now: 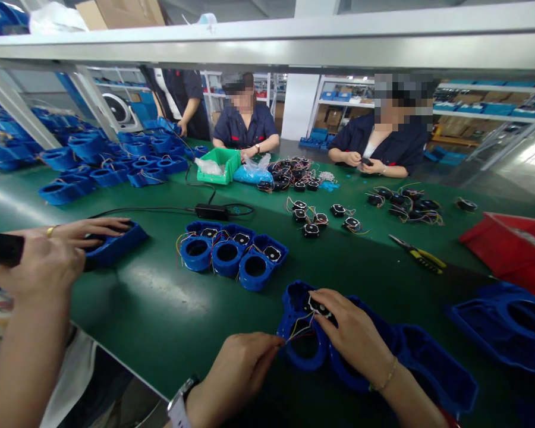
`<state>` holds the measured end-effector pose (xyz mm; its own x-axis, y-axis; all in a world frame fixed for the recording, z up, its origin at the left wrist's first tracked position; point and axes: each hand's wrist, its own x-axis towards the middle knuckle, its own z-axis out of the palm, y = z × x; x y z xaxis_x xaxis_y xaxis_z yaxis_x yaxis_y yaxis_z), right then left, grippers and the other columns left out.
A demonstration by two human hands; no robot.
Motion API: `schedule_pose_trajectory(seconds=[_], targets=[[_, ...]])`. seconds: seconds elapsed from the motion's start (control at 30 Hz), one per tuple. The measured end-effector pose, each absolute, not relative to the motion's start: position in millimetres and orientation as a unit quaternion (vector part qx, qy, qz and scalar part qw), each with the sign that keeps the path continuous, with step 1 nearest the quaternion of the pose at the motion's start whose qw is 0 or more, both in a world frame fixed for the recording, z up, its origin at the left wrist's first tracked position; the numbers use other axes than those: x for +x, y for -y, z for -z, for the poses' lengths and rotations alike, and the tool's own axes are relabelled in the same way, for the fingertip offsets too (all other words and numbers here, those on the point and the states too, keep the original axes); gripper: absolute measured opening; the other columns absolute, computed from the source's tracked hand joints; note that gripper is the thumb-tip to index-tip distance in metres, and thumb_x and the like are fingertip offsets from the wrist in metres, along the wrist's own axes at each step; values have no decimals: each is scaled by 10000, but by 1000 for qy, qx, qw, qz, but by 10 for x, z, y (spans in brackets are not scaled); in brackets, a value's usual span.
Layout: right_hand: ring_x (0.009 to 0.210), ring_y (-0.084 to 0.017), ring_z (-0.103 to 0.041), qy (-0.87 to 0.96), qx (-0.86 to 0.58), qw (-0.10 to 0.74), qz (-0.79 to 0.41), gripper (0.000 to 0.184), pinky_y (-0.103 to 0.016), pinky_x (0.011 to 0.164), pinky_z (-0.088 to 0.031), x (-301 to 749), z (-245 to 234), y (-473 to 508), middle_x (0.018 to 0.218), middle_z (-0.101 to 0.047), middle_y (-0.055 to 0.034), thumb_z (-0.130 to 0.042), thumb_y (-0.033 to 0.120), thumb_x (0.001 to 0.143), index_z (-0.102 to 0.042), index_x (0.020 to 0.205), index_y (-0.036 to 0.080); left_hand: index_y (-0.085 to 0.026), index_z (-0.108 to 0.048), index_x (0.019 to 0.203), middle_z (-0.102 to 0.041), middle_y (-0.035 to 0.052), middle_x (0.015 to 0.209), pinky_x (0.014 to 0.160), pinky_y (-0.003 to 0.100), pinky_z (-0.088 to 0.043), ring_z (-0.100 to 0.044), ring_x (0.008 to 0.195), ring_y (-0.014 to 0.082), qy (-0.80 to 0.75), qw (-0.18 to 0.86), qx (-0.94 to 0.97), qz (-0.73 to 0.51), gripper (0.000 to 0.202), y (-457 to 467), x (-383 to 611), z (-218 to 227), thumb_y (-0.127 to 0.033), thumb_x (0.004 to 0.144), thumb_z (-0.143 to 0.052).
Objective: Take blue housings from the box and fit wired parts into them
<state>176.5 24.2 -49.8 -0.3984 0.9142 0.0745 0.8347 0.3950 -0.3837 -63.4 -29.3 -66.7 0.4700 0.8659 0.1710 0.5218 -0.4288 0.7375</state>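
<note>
Blue plastic housing (301, 345) lay at the near edge of the green bench (160, 309), on top of more blue shells running off to the right. Right hand (354, 336) pressed a small black motor (317, 307) into the housing's upper pocket, fingers closed on it. Left hand (241, 371) pinched the coloured wires (298, 330) trailing from the motor, fingertips narrow. Risk, as I judged it: a hard tug could strain the thin leads, or a wire could get trapped under the motor if it seated crooked. Three filled housings (232, 252) sat beyond, and a co-worker's hands (49, 255) worked at the left
</note>
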Motion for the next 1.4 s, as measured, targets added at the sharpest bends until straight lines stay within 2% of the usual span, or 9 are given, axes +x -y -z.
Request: schedule_pose_trajectory(seconds=[0.3,0.43,0.53,0.6,0.7,0.8,1.03,1.3,1.4], targets=[[1144,-301,-512,881,-470,29,-41,377,-570,1000,-419,1740,491,-204,1253,-546,-143,-416,74,908,-610,1225,135,-254,-629,1093,-664,16,848,697,316,-520,-641,762,184,-458,255,834,-170,292,259,-730,598,-181,967,-376],[1170,-301,-483,879,-473,19,-55,395,-565,1024,-382,1702,493,-158,1279,-520,-147,-423,70,897,-592,1247,134,-210,-491,1303,-577,87,1240,1024,514,-383,-525,1147,271,-454,157,860,-172,406,155,-585,403,-323,915,-531],[1219,-305,-443,873,-479,1,-95,407,-556,1061,-333,1736,419,-141,1322,-493,-161,-426,79,897,-565,1280,103,-148,-315,1426,-423,115,1433,1155,517,-178,-372,1318,286,-356,186,905,-143,804,122,-330,356,-594,821,-601],[1251,-287,-422,874,-460,-6,-158,397,-512,1078,-332,1840,296,-192,1364,-469,-139,-435,123,912,-561,1288,117,-120,-259,1450,-371,142,1466,1161,536,-115,-328,1348,302,-329,197,916,-117,905,109,-196,407,-674,802,-564],[1222,-218,-468,865,-447,23,-226,330,-384,1064,-376,2068,44,-459,1334,-516,-57,-449,224,946,-600,1239,196,-149,-226,1466,-348,140,1480,1143,584,-79,-314,1354,311,-337,206,913,-101,897,67,-127,523,-671,811,-549],[1185,-186,-498,835,-527,39,-153,307,-313,1055,-370,2194,-99,-979,1287,-556,-34,-462,250,967,-576,1249,212,-196,-252,1457,-381,107,1463,1146,576,-77,-343,1335,290,-349,224,904,-103,867,0,-154,574,-639,791,-586],[1082,-280,-547,772,-631,-37,-67,481,-476,897,-491,1726,313,-2237,1314,-478,-135,-557,356,972,-394,1389,180,-235,-302,1440,-407,82,1448,1152,571,-21,-358,1328,276,-386,221,889,-112,821,-215,-200,513,-607,775,-606],[1060,-261,-534,814,-571,-60,-90,371,-452,885,-486,1938,578,-2253,1347,-418,-106,-575,357,957,-496,1287,206,-266,-258,1459,-380,74,1471,1131,630,-39,-327,1357,293,-388,218,889,-111,843,-319,-383,446,-600,780,-628],[1047,-235,-542,853,-505,-59,-120,310,-391,923,-452,2307,514,-1945,1387,-382,-61,-647,305,899,-571,1193,242,-306,-339,1410,-483,44,1387,1120,640,-120,-439,1275,284,-378,209,891,-139,770,-323,-452,234,-528,763,-693]])
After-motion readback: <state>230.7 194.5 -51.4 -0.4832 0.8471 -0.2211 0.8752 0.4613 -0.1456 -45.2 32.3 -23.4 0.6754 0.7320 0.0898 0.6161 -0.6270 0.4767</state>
